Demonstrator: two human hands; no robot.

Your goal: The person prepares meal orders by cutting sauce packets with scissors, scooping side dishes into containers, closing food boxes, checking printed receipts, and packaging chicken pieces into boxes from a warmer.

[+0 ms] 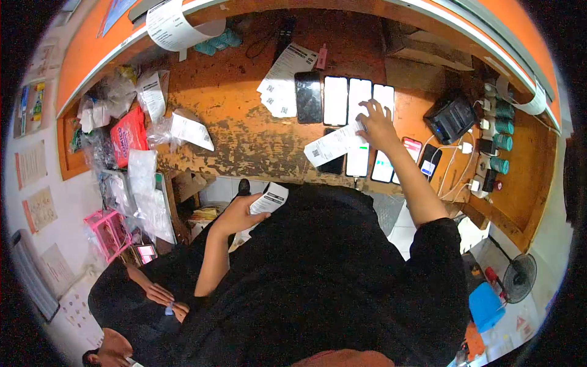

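My left hand [237, 217], low in front of my lap, is closed around several folded printed paper slips [269, 199]. Over the rows of phones, my right hand [376, 122] has its fingers bent, with the tips above a bright-screened phone [359, 90]. The end of a long printed slip [330, 145] sits at the thumb of that hand; its other end covers part of a black phone [332, 165]. Left of the lit phones lies a dark phone [308, 98]. Another bright phone [335, 101] is beside it. My palm hides part of the phones beneath.
Printed sheets [287, 79] lie behind the phones. A black device [450, 116] and plugged-in chargers [484, 144] with cables are at right. Plastic bags and a red package [129, 137] crowd the left. Another person's hands [168, 300] rest at lower left.
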